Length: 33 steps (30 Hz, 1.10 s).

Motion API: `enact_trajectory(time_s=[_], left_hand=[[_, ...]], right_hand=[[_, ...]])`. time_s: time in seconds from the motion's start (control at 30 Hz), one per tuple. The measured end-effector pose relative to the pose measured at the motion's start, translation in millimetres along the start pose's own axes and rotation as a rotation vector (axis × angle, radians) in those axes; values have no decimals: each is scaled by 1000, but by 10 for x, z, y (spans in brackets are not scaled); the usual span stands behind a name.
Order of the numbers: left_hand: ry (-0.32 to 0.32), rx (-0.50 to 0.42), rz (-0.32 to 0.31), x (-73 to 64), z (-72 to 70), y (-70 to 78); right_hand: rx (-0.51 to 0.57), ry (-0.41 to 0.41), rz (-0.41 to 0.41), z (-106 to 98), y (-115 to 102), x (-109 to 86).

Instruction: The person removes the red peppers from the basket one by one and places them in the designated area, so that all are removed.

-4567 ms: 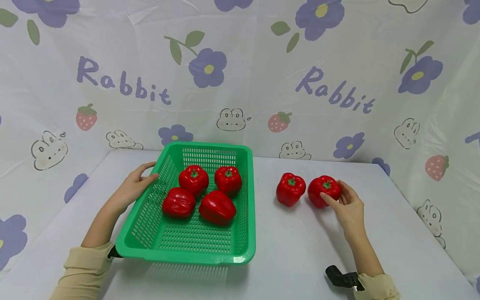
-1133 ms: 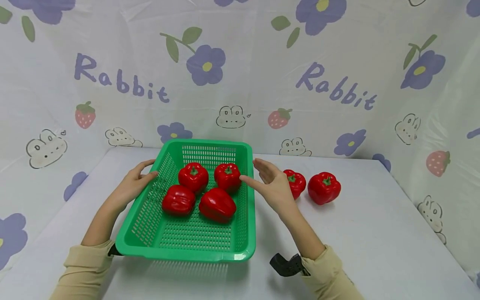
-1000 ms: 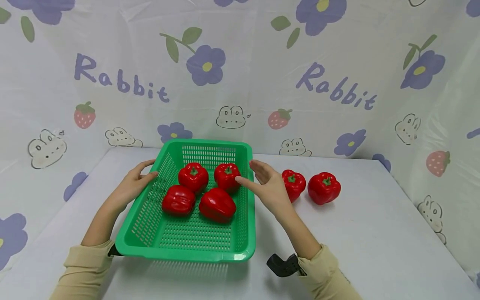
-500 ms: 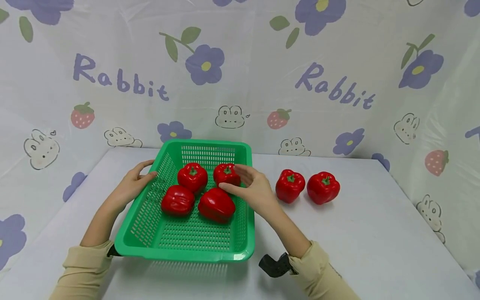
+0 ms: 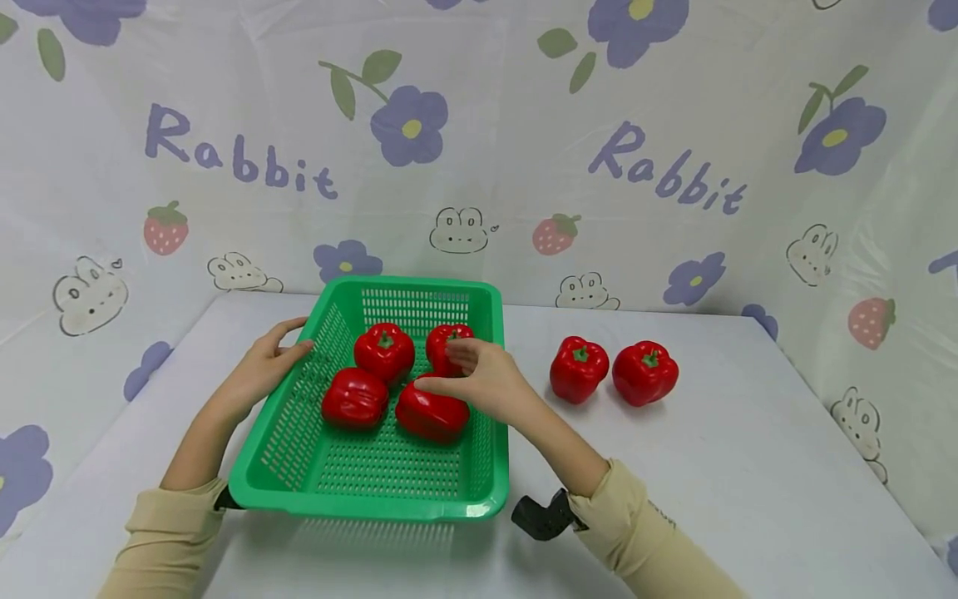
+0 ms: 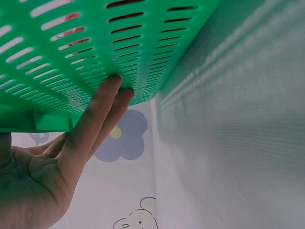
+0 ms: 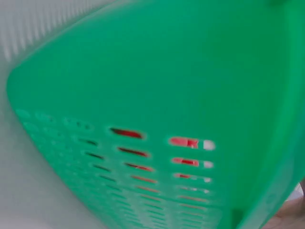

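A green plastic basket [image 5: 374, 506] with slotted walls stands on the white table. Two red bell peppers sit upright at its back: a left one [image 5: 384, 353] and a right one [image 5: 443, 339]. In front lie a bell pepper [image 5: 355, 399] on the left and another [image 5: 432, 414] on the right. My left hand [image 5: 258, 372] holds the basket's left rim, thumb over it, straight fingers [image 6: 97, 112] against the outer wall in the left wrist view. Reaching over the right rim, my right hand [image 5: 490, 383] hovers at the right-hand peppers with thumb and fingers apart, partly covering both.
Two more red bell peppers, one nearer [image 5: 579, 370] and one farther right [image 5: 645, 373], stand on the table [image 5: 711, 466] right of the basket. A patterned curtain [image 5: 494, 150] hangs behind. In the right wrist view, the basket wall [image 7: 143, 86] fills most of the picture.
My right hand has left the rightmost pepper on the table and moved left over the basket's right rim, sinking toward the front right pepper. The left hand stays at the rim.
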<state>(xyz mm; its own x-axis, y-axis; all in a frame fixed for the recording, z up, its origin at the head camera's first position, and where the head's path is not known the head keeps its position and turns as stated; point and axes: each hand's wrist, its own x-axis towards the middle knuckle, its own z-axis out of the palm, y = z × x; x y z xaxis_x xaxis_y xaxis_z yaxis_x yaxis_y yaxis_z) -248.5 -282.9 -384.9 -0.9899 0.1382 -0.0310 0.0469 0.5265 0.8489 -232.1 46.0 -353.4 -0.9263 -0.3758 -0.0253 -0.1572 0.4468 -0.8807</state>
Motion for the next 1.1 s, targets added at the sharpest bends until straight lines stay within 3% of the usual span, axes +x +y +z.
enact_trajectory(time_s=[0.77, 1.1], left_hand=[[-24, -15, 1, 56, -38, -16], [-30, -9, 1, 76, -48, -18]], right_hand=[[-302, -166, 78, -17, -213, 259], [-312, -200, 135, 53, -88, 390]])
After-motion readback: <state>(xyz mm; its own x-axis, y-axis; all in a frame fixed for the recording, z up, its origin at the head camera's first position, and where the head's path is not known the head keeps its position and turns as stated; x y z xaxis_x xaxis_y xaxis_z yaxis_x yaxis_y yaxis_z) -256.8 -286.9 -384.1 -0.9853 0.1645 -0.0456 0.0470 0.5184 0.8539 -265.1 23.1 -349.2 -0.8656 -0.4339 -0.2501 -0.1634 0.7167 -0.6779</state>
